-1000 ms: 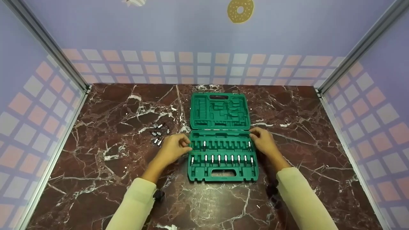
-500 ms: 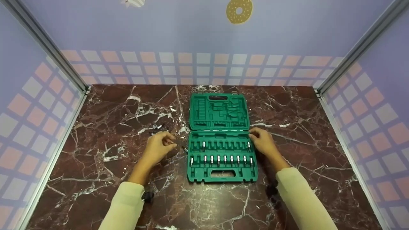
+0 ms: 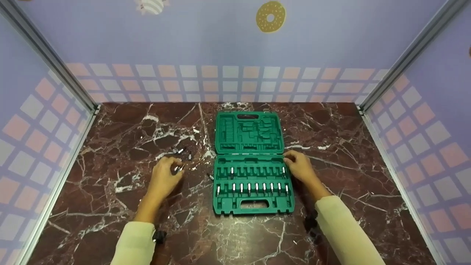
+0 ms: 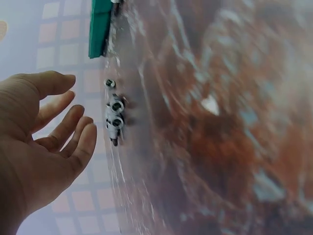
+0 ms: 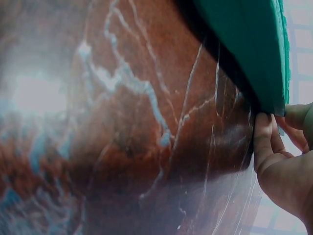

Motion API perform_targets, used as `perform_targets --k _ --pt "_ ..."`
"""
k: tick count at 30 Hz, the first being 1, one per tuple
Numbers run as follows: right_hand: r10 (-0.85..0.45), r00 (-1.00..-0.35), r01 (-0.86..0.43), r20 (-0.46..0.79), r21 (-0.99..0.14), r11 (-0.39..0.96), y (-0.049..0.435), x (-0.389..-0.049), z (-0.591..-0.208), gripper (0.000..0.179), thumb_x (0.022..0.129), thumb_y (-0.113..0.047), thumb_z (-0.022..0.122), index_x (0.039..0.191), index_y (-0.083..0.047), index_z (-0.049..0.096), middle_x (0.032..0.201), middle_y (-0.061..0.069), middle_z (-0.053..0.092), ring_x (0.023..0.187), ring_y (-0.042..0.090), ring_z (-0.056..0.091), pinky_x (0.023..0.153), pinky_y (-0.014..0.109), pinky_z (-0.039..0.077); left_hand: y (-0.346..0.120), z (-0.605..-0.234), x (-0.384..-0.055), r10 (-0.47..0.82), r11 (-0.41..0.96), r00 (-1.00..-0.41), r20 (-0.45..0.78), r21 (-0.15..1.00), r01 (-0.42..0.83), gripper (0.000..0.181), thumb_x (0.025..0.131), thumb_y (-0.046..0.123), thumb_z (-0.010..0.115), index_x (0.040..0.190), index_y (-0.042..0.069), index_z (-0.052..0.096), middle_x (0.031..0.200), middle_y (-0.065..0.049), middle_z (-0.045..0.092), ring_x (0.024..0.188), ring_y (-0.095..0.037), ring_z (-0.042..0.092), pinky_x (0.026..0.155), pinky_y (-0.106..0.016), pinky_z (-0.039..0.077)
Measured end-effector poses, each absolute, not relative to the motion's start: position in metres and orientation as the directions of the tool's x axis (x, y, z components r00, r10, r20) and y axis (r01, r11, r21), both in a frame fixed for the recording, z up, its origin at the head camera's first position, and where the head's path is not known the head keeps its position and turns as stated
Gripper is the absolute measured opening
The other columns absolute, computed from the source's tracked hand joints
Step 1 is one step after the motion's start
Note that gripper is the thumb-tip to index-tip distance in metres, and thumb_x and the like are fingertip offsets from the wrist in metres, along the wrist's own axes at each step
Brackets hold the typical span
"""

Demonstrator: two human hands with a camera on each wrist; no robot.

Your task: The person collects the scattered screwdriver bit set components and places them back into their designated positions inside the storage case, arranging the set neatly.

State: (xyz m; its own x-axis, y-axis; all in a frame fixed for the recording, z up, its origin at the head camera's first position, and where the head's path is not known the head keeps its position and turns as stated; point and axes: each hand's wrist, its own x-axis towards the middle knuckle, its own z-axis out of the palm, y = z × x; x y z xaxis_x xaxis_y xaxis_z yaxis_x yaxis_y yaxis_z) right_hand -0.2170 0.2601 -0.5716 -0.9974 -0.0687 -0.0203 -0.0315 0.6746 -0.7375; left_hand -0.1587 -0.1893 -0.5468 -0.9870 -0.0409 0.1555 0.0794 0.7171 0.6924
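Observation:
A green plastic tool case (image 3: 228, 206) lies unfolded on the table, its lid (image 3: 248, 132) towards the back. Silver socket bits (image 3: 257, 189) fill most of its front row; two more stand in the row behind. My left hand (image 3: 165, 178) hovers left of the case over loose socket bits (image 4: 115, 115), fingers bent loosely, nothing between them in the left wrist view. One dark-and-silver bit (image 3: 210, 176) lies against the case's left side. My right hand (image 3: 300, 167) holds the case's right edge near the hinge, thumb and fingers at the rim in the right wrist view.
The dark red marble-patterned table (image 3: 331, 129) is bounded by a patterned back wall (image 3: 206, 44) and side walls in metal frames. More loose bits (image 3: 180, 151) lie beyond my left hand. The upright lid stretches behind the case's tray.
My left hand has moved left from the case's edge to the loose bits. A bit hidden by it before now shows beside the case. My right hand has stayed on the edge.

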Motion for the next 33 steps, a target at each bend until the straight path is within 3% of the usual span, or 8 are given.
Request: perform_targets --k 4,13,33 --pt "-0.072 -0.997 -0.034 -0.02 -0.738 0.674 0.26 -0.215 -0.572 0.021 0.101 -0.008 0.063 0.12 0.001 0.07 0.117 0.022 0.072 0.108 0.038 0.067 0.095 0.054 0.054 -0.194 -0.551 -0.156 -0.058 0.728 -0.988 0.142 0.683 0.055 0.027 0.082 0.002 0.078 0.107 -0.003 0.07 0.108 -0.024 0.064 0.103 -0.044 0.062 0.096 -0.057 0.048" --pt "-0.07 -0.997 -0.038 -0.013 -0.739 0.673 0.258 -0.215 -0.573 0.021 0.101 -0.008 0.064 0.119 0.001 0.071 0.117 0.022 0.072 0.107 0.038 0.067 0.094 0.054 0.054 -0.202 -0.556 -0.154 -0.101 0.715 -0.988 0.12 0.699 0.012 0.028 0.08 -0.003 0.071 0.109 -0.005 0.069 0.101 -0.023 0.063 0.089 -0.035 0.061 0.086 -0.051 0.052" --pt "-0.05 -0.998 -0.007 -0.038 -0.724 0.69 0.259 -0.216 -0.573 0.022 0.103 -0.011 0.062 0.12 -0.002 0.071 0.117 0.02 0.072 0.106 0.036 0.067 0.093 0.054 0.053 -0.202 -0.57 -0.161 -0.182 0.707 -0.981 0.066 0.702 -0.084 0.024 0.081 0.0 0.069 0.105 -0.004 0.069 0.101 -0.021 0.067 0.093 -0.036 0.065 0.091 -0.052 0.053"
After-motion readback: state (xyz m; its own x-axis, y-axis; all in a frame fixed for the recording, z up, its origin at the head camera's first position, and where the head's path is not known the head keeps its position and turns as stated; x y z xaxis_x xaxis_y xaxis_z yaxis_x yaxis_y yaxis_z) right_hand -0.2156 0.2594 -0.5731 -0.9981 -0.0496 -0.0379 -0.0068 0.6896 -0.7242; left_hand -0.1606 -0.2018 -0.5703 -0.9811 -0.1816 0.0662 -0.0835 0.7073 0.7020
